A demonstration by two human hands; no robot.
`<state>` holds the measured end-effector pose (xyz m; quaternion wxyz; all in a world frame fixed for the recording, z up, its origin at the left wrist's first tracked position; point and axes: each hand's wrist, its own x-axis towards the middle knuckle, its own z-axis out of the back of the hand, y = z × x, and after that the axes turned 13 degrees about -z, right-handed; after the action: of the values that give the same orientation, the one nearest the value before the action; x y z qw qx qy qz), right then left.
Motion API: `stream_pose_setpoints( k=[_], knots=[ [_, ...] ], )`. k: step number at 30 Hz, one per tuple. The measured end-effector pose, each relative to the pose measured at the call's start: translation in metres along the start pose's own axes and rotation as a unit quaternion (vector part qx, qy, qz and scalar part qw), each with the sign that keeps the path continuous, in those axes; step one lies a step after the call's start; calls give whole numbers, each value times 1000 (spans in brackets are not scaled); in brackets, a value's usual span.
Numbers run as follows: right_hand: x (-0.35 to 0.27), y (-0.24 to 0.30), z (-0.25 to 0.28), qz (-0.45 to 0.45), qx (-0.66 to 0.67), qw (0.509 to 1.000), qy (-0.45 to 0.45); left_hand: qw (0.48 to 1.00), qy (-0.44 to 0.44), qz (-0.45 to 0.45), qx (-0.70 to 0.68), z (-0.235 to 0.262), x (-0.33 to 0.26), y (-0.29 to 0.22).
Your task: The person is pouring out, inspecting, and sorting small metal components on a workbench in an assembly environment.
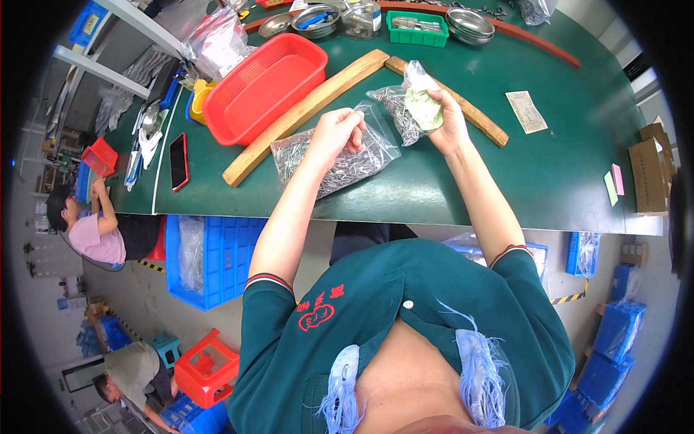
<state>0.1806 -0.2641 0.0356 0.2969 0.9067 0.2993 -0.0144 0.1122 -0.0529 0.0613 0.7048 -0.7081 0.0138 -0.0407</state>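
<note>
A large clear plastic bag (pixel 354 168) full of small silvery metal pins lies on the green table near its front edge. Over its upper part is my left hand (pixel 338 136), its fingers curled together; whatever they hold, if anything, is hidden. My right hand (pixel 450 124) grips a smaller clear bag (pixel 402 116) of similar metal pins, tilted beside the large one. A crumpled pale green paper slip (pixel 423 108) shows at this bag, by my right fingers; I cannot tell if it is inside.
Two wooden bars (pixel 307 116) meet at an angle beyond the bags. Left of them are a red tray (pixel 267 87) and a phone (pixel 178 163). A green bin (pixel 417 29) and metal bowls (pixel 470 25) stand at the back. A paper slip (pixel 526 112) lies right. Two other people work at left.
</note>
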Motion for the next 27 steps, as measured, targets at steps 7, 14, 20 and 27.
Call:
stream_pose_setpoints(
  k=[7, 14, 20, 27],
  knots=[
    [-19, 36, 8, -18, -15, 999, -32, 992, 21, -27, 123, -8, -3, -2],
    [-36, 47, 25, -37, -211, 976, -44, 988, 11, -57, 141, -16, -8, -7],
    [-44, 68, 17, 23, -315, 947, -53, 982, 14, -75, 170, -22, -11, -16],
    [-40, 72, 11, -94, -696, 705, -101, 975, 46, -110, 190, -40, -17, -19]
  ],
)
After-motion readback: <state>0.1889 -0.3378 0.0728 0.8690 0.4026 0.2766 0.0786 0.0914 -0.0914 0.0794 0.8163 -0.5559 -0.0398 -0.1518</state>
